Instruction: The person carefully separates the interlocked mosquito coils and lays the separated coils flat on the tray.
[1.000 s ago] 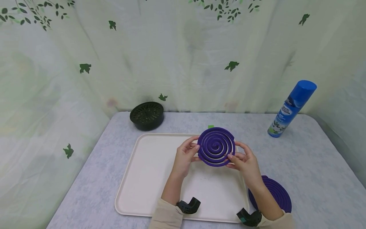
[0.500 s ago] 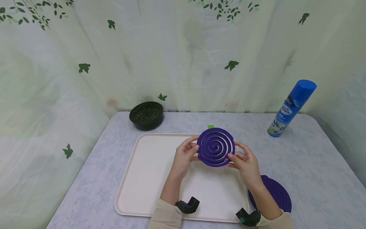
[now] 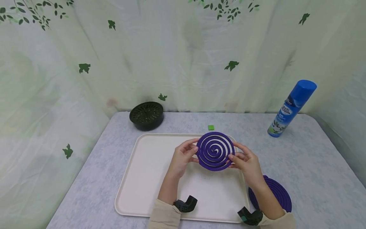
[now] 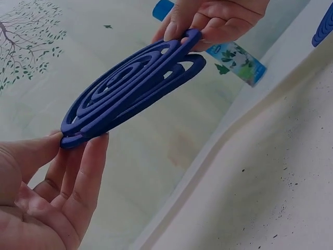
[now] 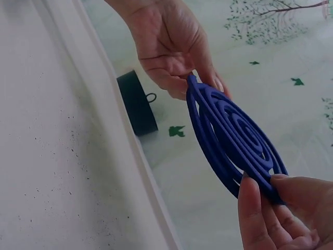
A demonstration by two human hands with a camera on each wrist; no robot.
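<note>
Both hands hold a purple mosquito coil (image 3: 215,152) raised over the white tray (image 3: 148,184). My left hand (image 3: 181,156) pinches its left edge between thumb and fingers. On the opposite edge, my right hand (image 3: 246,163) grips it with the thumb on the near face. Seen from the left wrist, the coil (image 4: 119,88) is tilted, and its spiral strands stand partly apart in layers. The right wrist view shows similar gaps between strands of the coil (image 5: 229,130). Another purple coil (image 3: 278,194) lies right of the tray, partly hidden under my right forearm.
A dark round tin (image 3: 146,116) with a slotted lid stands at the back left. At the back right is a blue spray can (image 3: 291,108). A small green square (image 3: 211,127) lies behind the tray. Dark specks dot the tray surface (image 4: 276,208).
The coil has come down slightly and shifted a little left in the hands, and its light gaps show wider. The green square behind it is now uncovered.
</note>
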